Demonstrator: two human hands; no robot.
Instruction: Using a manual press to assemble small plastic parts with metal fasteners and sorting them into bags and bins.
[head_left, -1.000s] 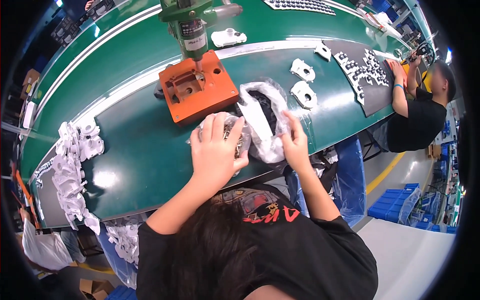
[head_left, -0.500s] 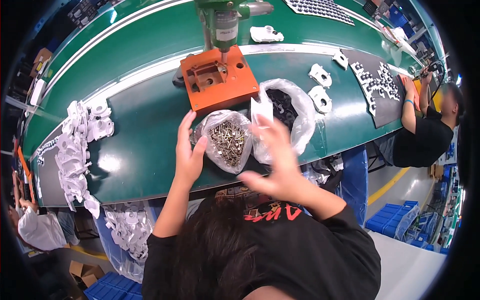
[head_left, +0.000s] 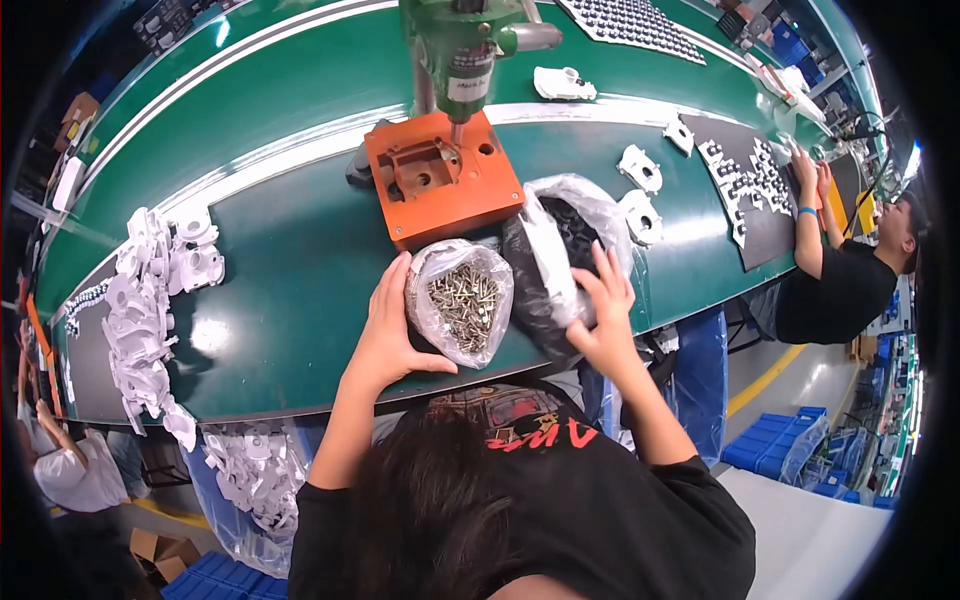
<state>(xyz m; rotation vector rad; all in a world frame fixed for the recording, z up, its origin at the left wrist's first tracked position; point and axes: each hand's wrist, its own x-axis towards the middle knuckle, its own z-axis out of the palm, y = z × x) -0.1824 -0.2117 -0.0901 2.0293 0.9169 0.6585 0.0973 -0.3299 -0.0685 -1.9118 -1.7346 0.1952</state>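
Observation:
A clear plastic bag (head_left: 419, 287) full of small metal screws (head_left: 466, 305) sits at the table's front edge. My left hand (head_left: 388, 330) rests along its left side, fingers stretched and thumb apart near the bottom. Just right of it stands a second clear bag (head_left: 548, 262) holding small black parts (head_left: 573, 232). My right hand (head_left: 606, 312) has its curled fingers and thumb on the near rim of that bag, with a fold of plastic between them. Behind both bags lies an orange fixture block (head_left: 450, 205) with a hollowed recess, below a green drill-press-like machine (head_left: 468, 75).
White plastic parts (head_left: 140, 315) are heaped at the left of the green table (head_left: 290, 300). Loose white housings (head_left: 641, 216) lie right of the bags. A grey mat (head_left: 765, 225) carries small black-and-white parts. A co-worker (head_left: 840, 280) sits at the right.
My right hand has come down onto the black-parts bag, whose near rim has shifted. My left hand has moved down against the screw bag. The view has shifted slightly.

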